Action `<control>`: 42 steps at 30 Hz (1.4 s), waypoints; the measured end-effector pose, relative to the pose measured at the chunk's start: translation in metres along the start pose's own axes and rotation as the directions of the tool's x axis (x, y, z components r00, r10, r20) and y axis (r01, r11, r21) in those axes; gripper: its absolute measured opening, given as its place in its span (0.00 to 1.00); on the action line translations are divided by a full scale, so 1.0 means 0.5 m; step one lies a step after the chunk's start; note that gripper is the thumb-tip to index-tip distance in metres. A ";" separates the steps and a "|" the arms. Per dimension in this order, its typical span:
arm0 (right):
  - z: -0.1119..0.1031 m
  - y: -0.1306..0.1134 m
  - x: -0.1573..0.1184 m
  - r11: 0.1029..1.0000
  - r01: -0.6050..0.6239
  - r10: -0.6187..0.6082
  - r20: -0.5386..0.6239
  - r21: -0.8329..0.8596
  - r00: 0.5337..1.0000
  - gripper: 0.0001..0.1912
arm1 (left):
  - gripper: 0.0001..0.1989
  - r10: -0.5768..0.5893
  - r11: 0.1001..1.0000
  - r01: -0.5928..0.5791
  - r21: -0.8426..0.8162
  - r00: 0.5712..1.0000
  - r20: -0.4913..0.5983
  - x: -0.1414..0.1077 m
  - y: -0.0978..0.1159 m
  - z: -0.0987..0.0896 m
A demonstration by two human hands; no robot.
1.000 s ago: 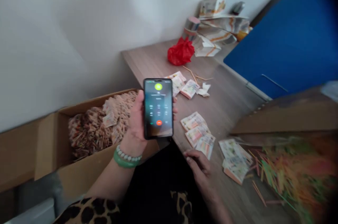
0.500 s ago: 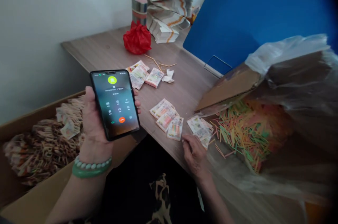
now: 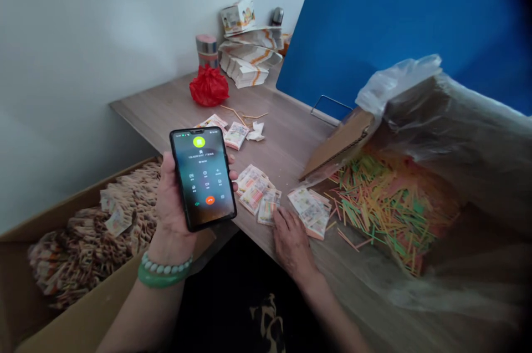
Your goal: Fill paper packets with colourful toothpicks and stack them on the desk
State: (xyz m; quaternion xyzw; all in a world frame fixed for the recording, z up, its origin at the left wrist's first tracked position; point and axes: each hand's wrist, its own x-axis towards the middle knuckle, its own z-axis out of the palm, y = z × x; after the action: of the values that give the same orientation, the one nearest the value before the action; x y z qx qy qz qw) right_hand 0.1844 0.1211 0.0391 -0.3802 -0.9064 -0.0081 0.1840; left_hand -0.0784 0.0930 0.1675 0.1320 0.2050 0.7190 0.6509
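Observation:
My left hand is closed around a smartphone, tilted toward me. Its lit screen shows a call page with a red hang-up button. On the wooden table, my right hand lies palm down, fingers stretched out, with the fingertips at the edge of a small printed packet. Just beyond lie overlapping packets of the same kind, with coloured strips showing through. To the right of that hand is another small pile of packets.
An open carton with a plastic liner holds many thin coloured sticks. A cardboard box full of bundled packets stands at left. Farther back are a red plastic bag, stacked folded cartons and a blue board.
My right hand has moved left to the nearest packet, its fingers straightening from a curl. The phone stays in my left hand, and the view has shifted.

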 end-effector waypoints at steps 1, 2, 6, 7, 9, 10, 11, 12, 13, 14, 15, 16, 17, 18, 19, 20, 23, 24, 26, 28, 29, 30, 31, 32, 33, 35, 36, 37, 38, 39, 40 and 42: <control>0.000 -0.004 0.008 1.000 -0.020 0.020 0.004 -0.019 1.000 0.22 | 0.37 0.007 1.000 -0.006 0.009 1.000 -0.003 0.000 0.000 -0.001; -0.001 -0.010 0.016 0.998 -0.040 0.041 0.011 -0.038 0.999 0.21 | 0.37 0.013 1.000 -0.013 0.018 1.000 -0.006 0.000 0.001 -0.003; -0.003 -0.047 0.053 0.984 -0.112 0.120 0.050 -0.142 0.992 0.18 | 0.37 0.034 0.999 -0.034 0.037 0.999 -0.005 0.002 0.002 -0.009; -0.001 -0.057 0.062 0.979 -0.124 0.134 0.052 -0.164 0.990 0.18 | 0.37 0.032 0.999 -0.032 0.036 0.999 -0.006 0.002 0.002 -0.011; 0.004 -0.074 0.078 0.974 -0.132 0.144 0.058 -0.184 0.988 0.19 | 0.36 0.021 0.999 -0.020 0.029 1.000 -0.016 0.002 0.003 -0.013; 0.007 -0.080 0.084 0.974 -0.134 0.148 0.066 -0.183 0.987 0.19 | 0.36 0.014 1.000 -0.014 0.024 1.000 -0.025 0.002 0.005 -0.014; 0.009 -0.084 0.089 0.974 -0.141 0.156 0.076 -0.176 0.985 0.18 | 0.36 0.008 1.000 -0.008 0.019 0.999 -0.035 0.001 0.007 -0.016; 0.010 -0.086 0.092 0.974 -0.154 0.170 0.083 -0.166 0.982 0.17 | 0.36 0.006 1.000 -0.005 0.015 0.999 -0.046 0.000 0.010 -0.018; 0.011 -0.086 0.094 0.973 -0.171 0.186 0.083 -0.155 0.979 0.17 | 0.36 0.008 1.000 -0.007 0.011 0.998 -0.056 -0.002 0.014 -0.021; 0.012 -0.086 0.094 0.971 -0.188 0.200 0.071 -0.144 0.977 0.17 | 0.35 0.015 1.000 -0.014 0.007 0.998 -0.061 -0.004 0.019 -0.024; 0.012 -0.085 0.093 0.971 -0.195 0.204 0.051 -0.138 0.978 0.18 | 0.35 0.024 1.000 -0.024 0.003 0.998 -0.060 -0.005 0.024 -0.028; 0.014 -0.084 0.092 0.972 -0.191 0.197 0.029 -0.138 0.980 0.19 | 0.35 0.034 0.999 -0.034 -0.003 0.998 -0.055 -0.007 0.030 -0.033; 0.017 -0.084 0.090 0.973 -0.178 0.182 0.011 -0.145 0.983 0.20 | 0.35 0.043 0.999 -0.043 -0.011 0.998 -0.045 -0.008 0.035 -0.039; 0.021 -0.083 0.090 0.975 -0.160 0.162 0.000 -0.157 0.987 0.21 | 0.35 0.050 0.998 -0.050 -0.022 0.998 -0.032 -0.010 0.040 -0.046; 0.027 -0.083 0.091 0.975 -0.141 0.143 -0.004 -0.170 0.990 0.21 | 0.34 0.052 0.998 -0.052 -0.035 0.999 -0.018 -0.011 0.045 -0.053; 0.033 -0.083 0.094 0.975 -0.126 0.127 -0.006 -0.182 0.992 0.21 | 0.34 0.050 0.998 -0.050 -0.049 0.999 -0.007 -0.012 0.050 -0.060; 0.049 -0.082 0.115 0.968 -0.107 0.100 -0.042 -0.226 0.994 0.19 | 0.34 0.042 0.995 -0.039 -0.087 0.999 0.032 -0.015 0.063 -0.080; 0.053 -0.081 0.124 0.965 -0.105 0.094 -0.055 -0.242 0.994 0.18 | 0.34 0.044 0.995 -0.040 -0.095 0.998 0.043 -0.017 0.066 -0.084; 0.058 -0.078 0.142 0.962 -0.093 0.078 -0.068 -0.257 0.995 0.17 | 0.34 0.057 0.993 -0.052 -0.102 0.997 0.042 -0.020 0.073 -0.087; 0.060 -0.072 0.153 0.968 -0.059 0.042 -0.074 -0.243 0.996 0.16 | 0.33 0.074 0.992 -0.071 -0.107 0.997 0.022 -0.025 0.077 -0.084; 0.062 -0.069 0.155 0.972 -0.041 0.022 -0.084 -0.230 0.996 0.16 | 0.33 0.083 0.990 -0.081 -0.111 0.997 0.011 -0.028 0.079 -0.080; 0.063 -0.065 0.154 0.976 -0.028 0.006 -0.099 -0.217 0.995 0.16 | 0.33 0.094 0.989 -0.092 -0.119 0.996 0.008 -0.030 0.080 -0.076; 0.064 -0.062 0.152 0.979 -0.018 -0.007 -0.119 -0.205 0.993 0.17 | 0.33 0.102 0.987 -0.099 -0.130 0.995 0.015 -0.032 0.081 -0.073; 0.064 -0.060 0.148 0.981 -0.012 -0.015 -0.138 -0.194 0.990 0.17 | 0.34 0.104 0.985 -0.099 -0.144 0.994 0.028 -0.034 0.083 -0.069; 0.063 -0.058 0.145 0.984 -0.005 -0.023 -0.153 -0.181 0.988 0.18 | 0.35 0.095 0.984 -0.088 -0.158 0.995 0.040 -0.036 0.084 -0.067; 0.056 -0.060 0.139 0.990 0.039 -0.065 -0.189 -0.137 0.980 0.19 | 0.36 0.058 0.982 -0.048 -0.181 0.997 0.054 -0.039 0.086 -0.065; 0.048 -0.064 0.137 0.992 0.077 -0.097 -0.209 -0.101 0.973 0.19 | 0.37 0.044 0.981 -0.033 -0.190 0.998 0.055 -0.041 0.087 -0.065; 0.039 -0.070 0.138 0.991 0.119 -0.130 -0.227 -0.060 0.965 0.19 | 0.37 0.033 0.980 -0.022 -0.197 0.998 0.052 -0.043 0.087 -0.065; 0.027 -0.078 0.140 0.987 0.160 -0.160 -0.242 -0.019 0.957 0.18 | 0.38 0.028 0.980 -0.018 -0.200 0.999 0.046 -0.045 0.086 -0.065; 0.013 -0.088 0.143 0.981 0.194 -0.182 -0.254 0.022 0.950 0.18 | 0.38 0.028 0.979 -0.020 -0.204 0.999 0.040 -0.048 0.085 -0.065; -0.001 -0.099 0.147 0.974 0.219 -0.196 -0.261 0.058 0.945 0.17 | 0.38 0.030 0.978 -0.022 -0.209 0.999 0.032 -0.050 0.084 -0.064; -0.031 -0.120 0.155 0.960 0.259 -0.222 -0.269 0.110 0.937 0.18 | 0.37 0.021 0.975 -0.016 -0.222 1.000 0.018 -0.055 0.080 -0.061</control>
State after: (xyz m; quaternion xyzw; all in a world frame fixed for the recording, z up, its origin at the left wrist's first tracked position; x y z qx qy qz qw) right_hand 0.0983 0.1293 0.0872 -0.2480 -0.9133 -0.0139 0.3229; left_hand -0.1245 0.0593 0.1615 0.0676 0.1157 0.7420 0.6569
